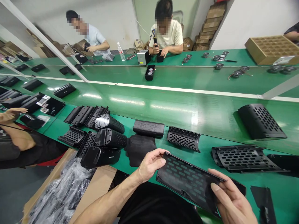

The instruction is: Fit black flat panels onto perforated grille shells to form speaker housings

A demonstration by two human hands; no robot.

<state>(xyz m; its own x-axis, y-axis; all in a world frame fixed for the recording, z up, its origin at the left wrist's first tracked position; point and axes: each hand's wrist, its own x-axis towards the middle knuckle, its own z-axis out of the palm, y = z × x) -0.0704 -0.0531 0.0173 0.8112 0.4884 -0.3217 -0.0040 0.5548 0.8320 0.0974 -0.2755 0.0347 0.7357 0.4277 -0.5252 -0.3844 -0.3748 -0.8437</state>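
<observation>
I hold a black perforated grille panel [184, 179] in both hands, close to my body above the green bench [163, 105]. My left hand [149, 165] pinches its upper left corner with thumb and fingers. My right hand [230, 199] grips its right end, thumb pressed on the face. Just beyond the panel lie a black cloth [140, 147], a black speaker body [149, 128] and another curved grille [183, 138]. More grilles [243, 158] rest to the right.
Several speaker bodies [109, 138] and stacked grilles [86, 115] sit at left above a cardboard box [98, 186] with plastic wrap. A person's arm [14, 137] reaches in at far left. Two people work across the belt. A divided carton [271, 48] stands far right.
</observation>
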